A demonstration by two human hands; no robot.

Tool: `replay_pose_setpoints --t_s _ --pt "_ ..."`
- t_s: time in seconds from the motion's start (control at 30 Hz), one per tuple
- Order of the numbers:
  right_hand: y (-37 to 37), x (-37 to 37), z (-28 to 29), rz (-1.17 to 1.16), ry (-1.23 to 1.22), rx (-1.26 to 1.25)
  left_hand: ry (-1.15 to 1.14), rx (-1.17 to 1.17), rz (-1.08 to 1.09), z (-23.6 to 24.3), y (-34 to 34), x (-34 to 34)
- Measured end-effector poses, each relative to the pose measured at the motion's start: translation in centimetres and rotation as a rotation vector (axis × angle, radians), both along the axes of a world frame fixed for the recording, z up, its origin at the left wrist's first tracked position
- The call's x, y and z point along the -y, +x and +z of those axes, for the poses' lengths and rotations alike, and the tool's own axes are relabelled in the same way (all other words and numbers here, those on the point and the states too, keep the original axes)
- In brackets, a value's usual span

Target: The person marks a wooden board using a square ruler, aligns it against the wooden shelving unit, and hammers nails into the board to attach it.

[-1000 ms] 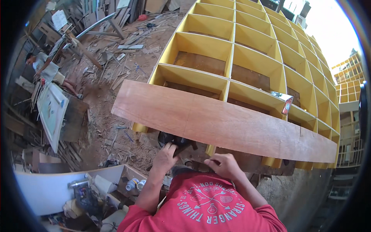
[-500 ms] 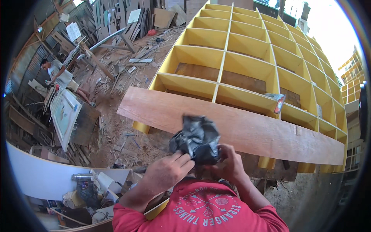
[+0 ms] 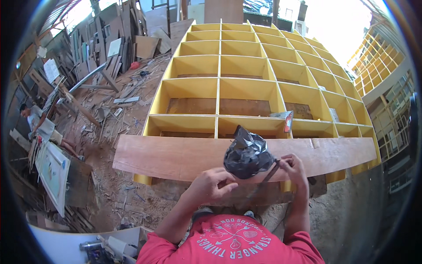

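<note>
A crumpled black plastic bag (image 3: 248, 154) hangs in front of me, over the long reddish plywood strip (image 3: 171, 156). On its right side, my right hand (image 3: 295, 169) is closed in a pinch on a narrow dark twisted end of the bag. My left hand (image 3: 215, 182) is just left of and below the bag, its fingers loosely curled with a gap between thumb and forefinger. Nothing shows in that gap. What the bag contains is hidden.
Behind the strip stands a large yellow wooden grid frame (image 3: 248, 81). A handsaw with a red handle (image 3: 288, 122) rests on it. Wood scraps (image 3: 127, 100) litter the floor at left, where a person (image 3: 37, 121) works by a panel (image 3: 52, 169). A white curved piece (image 3: 57, 242) borders the lower left.
The bag has moved right, and my right hand has drawn its twisted end out to the right. My left hand has let go of the bag. My view has turned rightward.
</note>
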State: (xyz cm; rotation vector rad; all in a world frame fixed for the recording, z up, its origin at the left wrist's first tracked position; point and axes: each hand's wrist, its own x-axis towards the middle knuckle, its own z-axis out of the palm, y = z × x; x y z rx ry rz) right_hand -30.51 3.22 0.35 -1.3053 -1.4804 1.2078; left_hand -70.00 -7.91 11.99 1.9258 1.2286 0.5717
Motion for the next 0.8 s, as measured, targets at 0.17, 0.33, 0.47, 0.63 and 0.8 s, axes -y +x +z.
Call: replay_pose_setpoints --t_s 0.17,0.33,0.47,0.63,0.8 --pt "-0.2 -3.6 1.9 -0.082 0.131 0.502 0.503 0.199 0.102 -2.3 0.0 -4.2" --pt "-2.6 -3.1 5.4 -0.306 0.541 0.691 0.358 0.243 -0.193 -6.2 2.2 -7.4" --pt "-10.8 2.2 10.8 0.227 0.023 0.09 0.338 0.184 -0.226 -6.9 1.8 -8.0" --pt "-12.3 1.5 7.8 0.223 0.304 0.677 0.098 -0.005 -0.188 -7.3 2.9 -9.4" --pt "-11.5 2.2 9.6 0.092 0.202 0.808 0.129 -0.214 -0.049 -6.6 4.1 -9.3"
